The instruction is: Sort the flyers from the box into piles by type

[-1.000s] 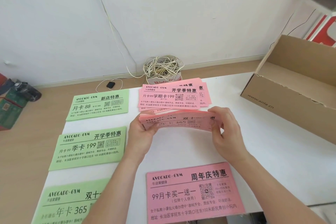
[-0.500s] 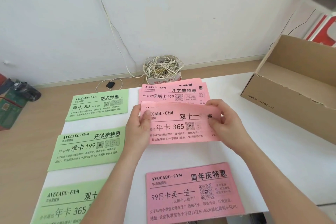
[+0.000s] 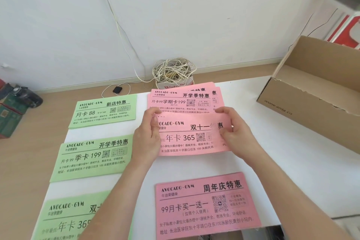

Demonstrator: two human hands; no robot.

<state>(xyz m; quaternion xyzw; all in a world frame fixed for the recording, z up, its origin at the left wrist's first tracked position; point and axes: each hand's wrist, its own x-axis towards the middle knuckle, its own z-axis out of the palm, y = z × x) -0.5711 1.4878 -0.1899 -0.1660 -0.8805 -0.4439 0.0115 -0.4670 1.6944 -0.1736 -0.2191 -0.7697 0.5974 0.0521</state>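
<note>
A stack of pink "年卡 365" flyers [image 3: 187, 138] lies face up at the table's middle. My left hand [image 3: 149, 138] grips its left edge and my right hand [image 3: 236, 134] grips its right edge. Behind it lies a fanned pink pile [image 3: 183, 99]. A pink anniversary pile [image 3: 204, 204] sits at the front. Three green piles line the left side: far [image 3: 103, 111], middle [image 3: 93, 156] and near [image 3: 66, 218], the near one partly hidden by my left forearm. The cardboard box [image 3: 311, 101] stands open at the right.
The white table [image 3: 272, 171] ends at the left beside a wooden floor. A coil of white cable [image 3: 173, 72] and a small black device [image 3: 117, 89] lie by the wall. Dark items [image 3: 13, 107] sit at the far left.
The pink 365 stack was upright on its edge between both hands a second ago; it has tipped down flat, face up. Both hands still hold its ends.
</note>
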